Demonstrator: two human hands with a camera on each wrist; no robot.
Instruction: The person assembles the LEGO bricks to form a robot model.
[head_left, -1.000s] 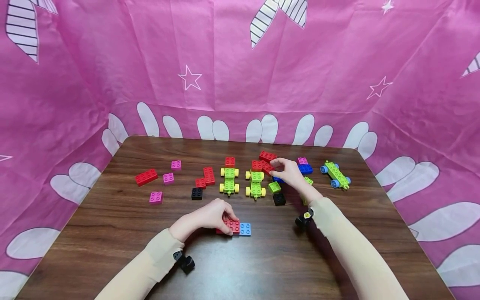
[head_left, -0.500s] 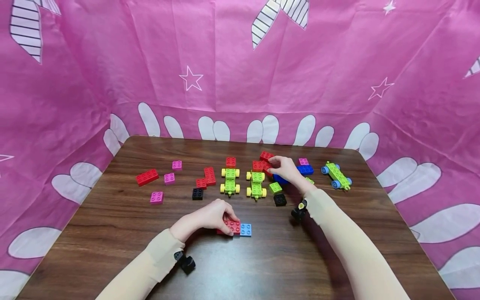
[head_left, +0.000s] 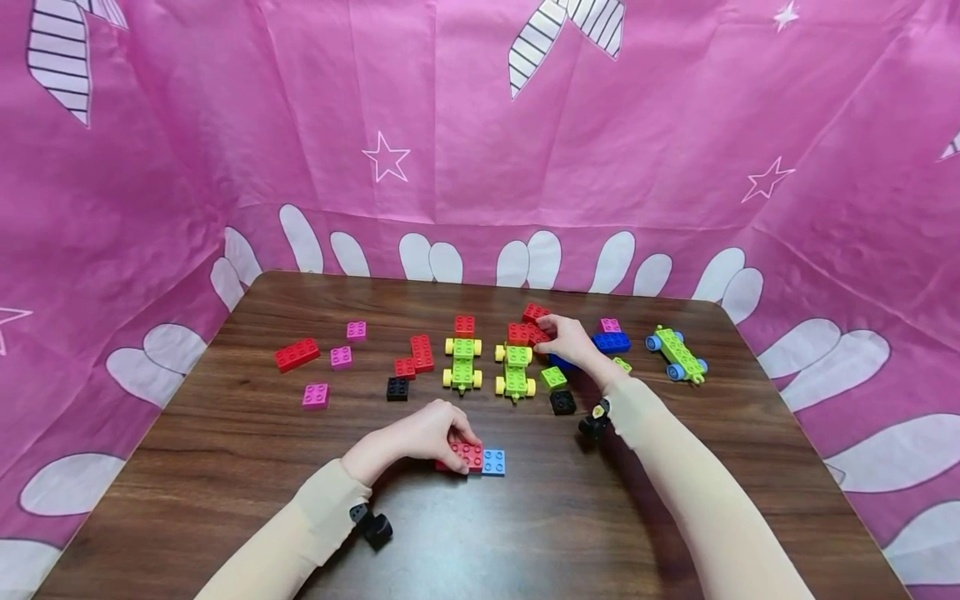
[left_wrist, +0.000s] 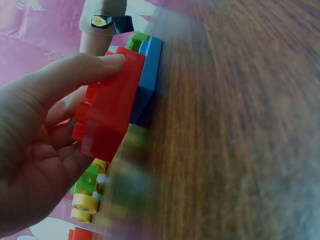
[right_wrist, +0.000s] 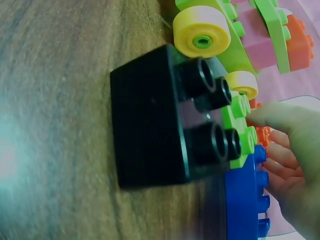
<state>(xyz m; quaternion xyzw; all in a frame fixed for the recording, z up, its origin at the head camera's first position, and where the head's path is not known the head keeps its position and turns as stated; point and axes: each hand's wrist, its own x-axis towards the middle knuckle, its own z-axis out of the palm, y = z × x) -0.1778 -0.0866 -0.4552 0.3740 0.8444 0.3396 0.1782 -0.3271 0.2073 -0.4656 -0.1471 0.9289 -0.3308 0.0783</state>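
In the head view, my left hand (head_left: 431, 433) grips a red building brick (head_left: 469, 455) near the middle of the table. This brick sits on a longer blue brick (head_left: 493, 462), whose studs show at its right end. The left wrist view has the thumb on the side of the red brick (left_wrist: 112, 105). Farther back, my right hand (head_left: 567, 342) reaches into the loose bricks, with thumb and fingers around the end of a red brick (head_left: 536, 334). Part of that brick is hidden by the fingers.
Two lime wheeled bases (head_left: 462, 367) (head_left: 516, 372) with yellow wheels stand behind the hands. A third base (head_left: 677, 355) has blue wheels. Pink bricks (head_left: 316, 396), a black brick (head_left: 562, 402), a lime brick (head_left: 553, 378) and a dark blue brick (head_left: 611, 342) lie around.
My right hand has shifted slightly left and closer around the red brick at the back. The left hand stays on its brick; the view has turned a little.
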